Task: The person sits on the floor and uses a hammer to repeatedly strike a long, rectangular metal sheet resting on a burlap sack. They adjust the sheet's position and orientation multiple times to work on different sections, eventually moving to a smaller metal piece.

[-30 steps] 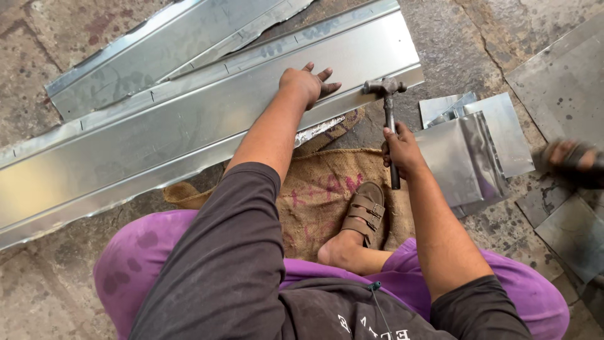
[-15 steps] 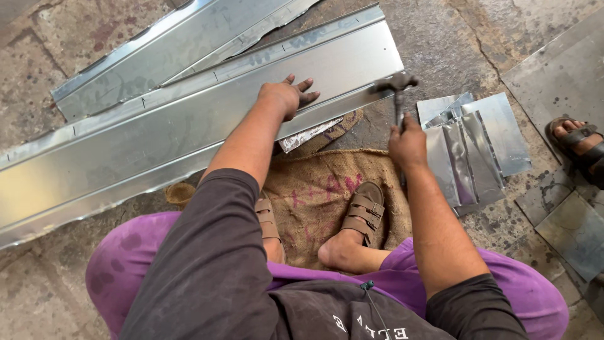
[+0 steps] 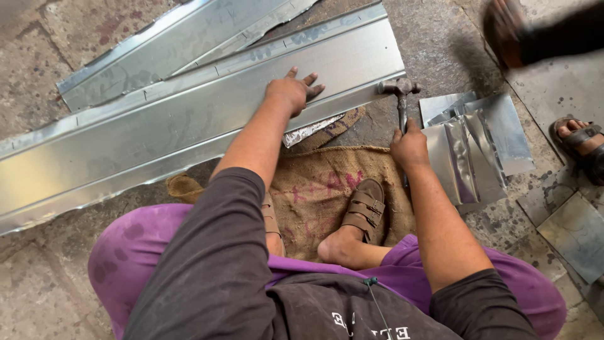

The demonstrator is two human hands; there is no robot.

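**Sheet pinned flat, hammer at its edge**

Sheet (image 3: 189, 126), a long strip of shiny metal with folded edges, lies on the stone floor (image 3: 38, 50), running from the lower left up to the upper right. The left hand (image 3: 290, 93) presses down on it near its right end, palm flat, fingers (image 3: 311, 80) spread. The right hand (image 3: 409, 148) is wrapped round the handle of a hammer (image 3: 400, 94), fingers closed tight on the shaft; the hammer head sits just beside the sheet's right-hand near corner, though contact with the metal cannot be made out.

A second strip (image 3: 176, 44) of the same metal lies behind the sheet, alongside it and touching or overlapping its far edge. A small crumpled scrap (image 3: 308, 129) of metal shows under the sheet's near edge, below the left hand.

To the right of the hammer, folded metal pieces (image 3: 469, 151) are stacked on the floor, just beside the right hand. More flat pieces (image 3: 576, 233) lie further right.

The person sits on a burlap sack (image 3: 321, 189) spread on the floor, with a sandalled foot (image 3: 363, 211) resting on it between the arms; purple trousers and dark sleeves fill the bottom of the view.

At the upper right another person's foot (image 3: 503, 31) appears blurred, and another sandalled foot (image 3: 582, 141) stands at the right edge.

No container is in view.
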